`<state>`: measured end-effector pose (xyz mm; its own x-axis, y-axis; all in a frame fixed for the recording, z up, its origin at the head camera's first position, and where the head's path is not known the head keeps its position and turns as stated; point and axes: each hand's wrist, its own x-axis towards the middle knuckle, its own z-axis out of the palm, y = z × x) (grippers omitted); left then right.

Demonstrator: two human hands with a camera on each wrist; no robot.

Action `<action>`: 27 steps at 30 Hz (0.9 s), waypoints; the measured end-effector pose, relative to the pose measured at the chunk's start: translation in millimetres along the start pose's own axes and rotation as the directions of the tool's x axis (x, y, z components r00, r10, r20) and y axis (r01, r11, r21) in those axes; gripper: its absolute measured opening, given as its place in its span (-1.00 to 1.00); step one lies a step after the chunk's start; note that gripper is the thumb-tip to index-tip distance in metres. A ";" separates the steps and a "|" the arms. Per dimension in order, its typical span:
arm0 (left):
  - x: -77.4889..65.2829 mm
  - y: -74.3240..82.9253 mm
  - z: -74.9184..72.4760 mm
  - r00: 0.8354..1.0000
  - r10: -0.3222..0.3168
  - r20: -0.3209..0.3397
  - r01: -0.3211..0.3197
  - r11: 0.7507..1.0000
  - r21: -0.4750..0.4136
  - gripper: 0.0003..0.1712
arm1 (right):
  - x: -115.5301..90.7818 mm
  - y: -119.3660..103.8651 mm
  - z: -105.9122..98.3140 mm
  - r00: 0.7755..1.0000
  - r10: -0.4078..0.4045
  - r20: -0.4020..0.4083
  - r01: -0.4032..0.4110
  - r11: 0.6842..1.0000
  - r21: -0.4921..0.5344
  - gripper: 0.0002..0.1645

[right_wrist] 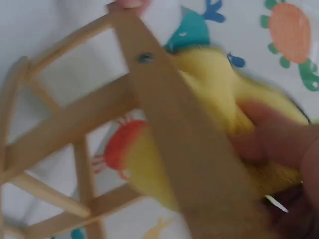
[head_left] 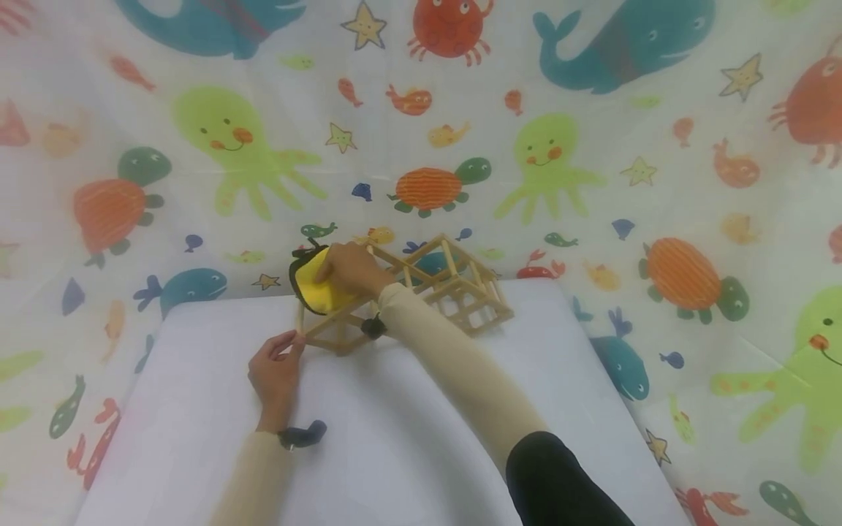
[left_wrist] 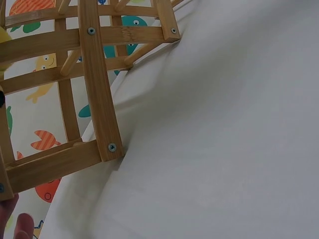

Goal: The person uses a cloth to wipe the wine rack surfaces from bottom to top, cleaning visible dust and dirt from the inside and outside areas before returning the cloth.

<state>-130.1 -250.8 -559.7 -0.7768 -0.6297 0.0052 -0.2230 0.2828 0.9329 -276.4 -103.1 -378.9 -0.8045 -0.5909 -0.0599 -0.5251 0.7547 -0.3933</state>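
Observation:
A light wooden slatted rack (left_wrist: 99, 89), joined by screws and round dowels, lies tilted across the far part of the table. At its near left corner my left hand (head_left: 275, 376) pinches the end of the frame between thumb and fingers. My right hand (head_left: 358, 270) grips a yellow cloth (head_left: 312, 285) with a dark edging and presses it on the rack's left end. In the right wrist view, the cloth (right_wrist: 212, 74) shows on both sides of a broad slat (right_wrist: 169, 124), partly hidden behind it.
The rack stands on a white table (head_left: 408, 438), close to its back edge. Right behind hangs a pale curtain (head_left: 487, 95) printed with sea animals. Dark straps with small devices sit on both wrists, and the right forearm reaches over the table.

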 end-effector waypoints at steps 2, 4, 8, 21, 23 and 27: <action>0.1 -1.0 -0.2 1.000 -0.004 -0.005 0.003 1.000 -0.016 -0.63 | 3.3 -1.0 0.6 0.997 -0.022 0.069 0.016 0.997 0.078 -0.52; -0.1 -2.3 0.1 1.000 0.002 -0.019 -0.003 0.999 -0.042 -0.64 | 6.4 -5.9 -2.2 0.994 -0.041 0.099 0.025 0.988 0.155 -0.49; 0.1 -5.8 2.0 0.999 0.005 -0.047 -0.010 0.994 -0.107 -0.63 | 11.2 -15.8 -1.4 0.997 -0.068 0.048 0.052 0.961 0.273 -0.56; -1.9 -12.1 9.0 0.999 -0.020 -0.050 0.010 0.982 -0.186 -0.58 | 26.0 -26.1 48.0 0.969 0.206 -0.136 -0.138 0.909 0.394 -0.54; -2.3 -12.1 10.6 0.998 -0.022 -0.051 0.011 0.977 -0.213 -0.58 | 27.7 -26.1 54.6 0.965 0.193 -0.176 -0.118 0.923 0.365 -0.50; -4.5 -11.5 11.6 0.998 -0.039 -0.044 0.027 0.969 -0.245 -0.58 | 31.2 -28.3 68.7 0.954 0.173 -0.246 -0.097 0.951 0.295 -0.49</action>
<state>-130.9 -242.8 -574.6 -0.7410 -0.6714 -0.0150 -0.0925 0.0800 0.9925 -267.6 -162.4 -432.6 -0.9263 -0.3632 0.1002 -0.3398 0.6906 -0.6384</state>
